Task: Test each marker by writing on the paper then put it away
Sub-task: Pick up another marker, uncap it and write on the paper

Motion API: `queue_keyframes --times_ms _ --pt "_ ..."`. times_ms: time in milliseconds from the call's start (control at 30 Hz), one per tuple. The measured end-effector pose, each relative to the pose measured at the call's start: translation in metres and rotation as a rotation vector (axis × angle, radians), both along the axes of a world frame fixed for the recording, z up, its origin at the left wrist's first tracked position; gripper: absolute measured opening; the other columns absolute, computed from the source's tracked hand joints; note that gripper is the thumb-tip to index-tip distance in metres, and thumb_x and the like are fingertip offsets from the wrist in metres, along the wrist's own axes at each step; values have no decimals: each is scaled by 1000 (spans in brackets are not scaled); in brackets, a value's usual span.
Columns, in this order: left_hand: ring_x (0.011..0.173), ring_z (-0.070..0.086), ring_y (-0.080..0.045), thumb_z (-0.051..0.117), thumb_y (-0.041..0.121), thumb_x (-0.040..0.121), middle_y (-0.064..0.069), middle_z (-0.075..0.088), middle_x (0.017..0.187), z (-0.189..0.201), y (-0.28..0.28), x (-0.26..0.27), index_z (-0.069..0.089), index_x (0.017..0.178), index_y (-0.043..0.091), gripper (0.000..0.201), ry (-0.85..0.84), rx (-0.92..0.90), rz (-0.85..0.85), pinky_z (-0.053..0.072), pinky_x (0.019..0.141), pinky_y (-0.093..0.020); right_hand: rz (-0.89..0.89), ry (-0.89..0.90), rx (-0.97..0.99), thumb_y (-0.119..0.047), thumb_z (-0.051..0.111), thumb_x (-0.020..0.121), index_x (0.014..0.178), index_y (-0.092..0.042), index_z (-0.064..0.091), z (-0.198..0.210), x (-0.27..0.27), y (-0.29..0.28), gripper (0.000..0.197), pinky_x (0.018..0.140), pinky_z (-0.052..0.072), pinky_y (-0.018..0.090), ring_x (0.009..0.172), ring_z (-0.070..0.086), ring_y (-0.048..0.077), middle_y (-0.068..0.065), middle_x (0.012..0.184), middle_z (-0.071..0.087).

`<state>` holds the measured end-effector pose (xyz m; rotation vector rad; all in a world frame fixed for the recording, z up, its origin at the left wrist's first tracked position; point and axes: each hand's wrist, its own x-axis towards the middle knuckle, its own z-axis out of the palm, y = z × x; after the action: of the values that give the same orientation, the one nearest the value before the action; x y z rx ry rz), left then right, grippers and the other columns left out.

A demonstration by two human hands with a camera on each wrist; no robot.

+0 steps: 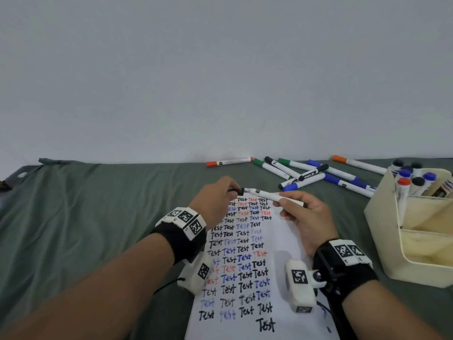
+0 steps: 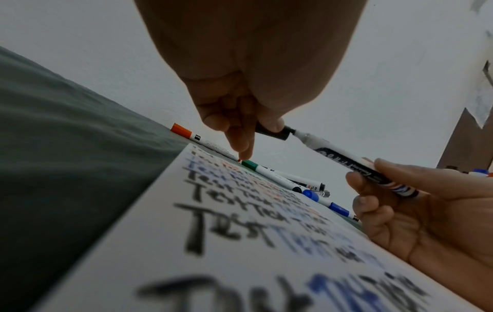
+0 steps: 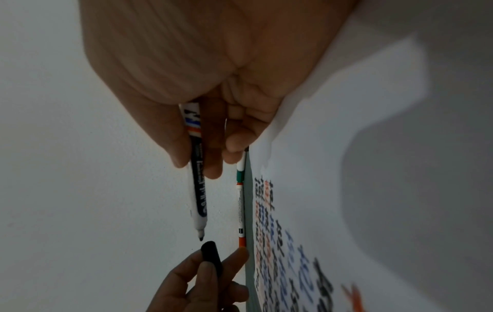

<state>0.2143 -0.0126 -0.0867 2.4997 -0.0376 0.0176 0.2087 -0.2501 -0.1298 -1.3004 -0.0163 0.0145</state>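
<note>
1. My left hand (image 1: 215, 195) pinched the black cap (image 1: 238, 191) in its grip, thumb and fingers curled round it; my right hand (image 1: 306, 217) pinched the white marker (image 1: 267, 195) by its rear half.
2. The marker was held above the top of the paper (image 1: 284, 244), its tip pointing at the cap's mouth.
3. The right wrist view showed a small gap between tip (image 3: 200, 238) and cap (image 3: 211, 256); from the head view they seemed to touch.
4. The left wrist view showed the dark printed label on the barrel (image 2: 346, 162), which the head view did not.
5. Loose markers (image 1: 308, 174) lay past the paper's far edge by the wall; the cream organizer (image 1: 382, 217), holding upright markers, stood to the right, apart from the paper.
6. The green cloth (image 1: 98, 217) on the bench lay open to the left of the paper.
</note>
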Motion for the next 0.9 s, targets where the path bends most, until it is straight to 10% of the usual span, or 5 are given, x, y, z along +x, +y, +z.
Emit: queue_keyframes --times_ms 700,900 --pt "67 58 -4 47 21 103 10 65 77 16 -20 -3 56 98 29 13 22 92 -110 35 48 -12 0 -24 -79 0 72 90 94 -14 77 4 -1 0 16 62 55 22 68 69 17 16 87 77" --pt "77 63 -11 48 35 102 8 67 87 12 -15 -4 53 112 28 13 63 132 -114 50 63 -26 -15 11 -98 -3 72 90 89 -17 76 4 0 3 15 62 54 22 66 66 14 14 84 77"
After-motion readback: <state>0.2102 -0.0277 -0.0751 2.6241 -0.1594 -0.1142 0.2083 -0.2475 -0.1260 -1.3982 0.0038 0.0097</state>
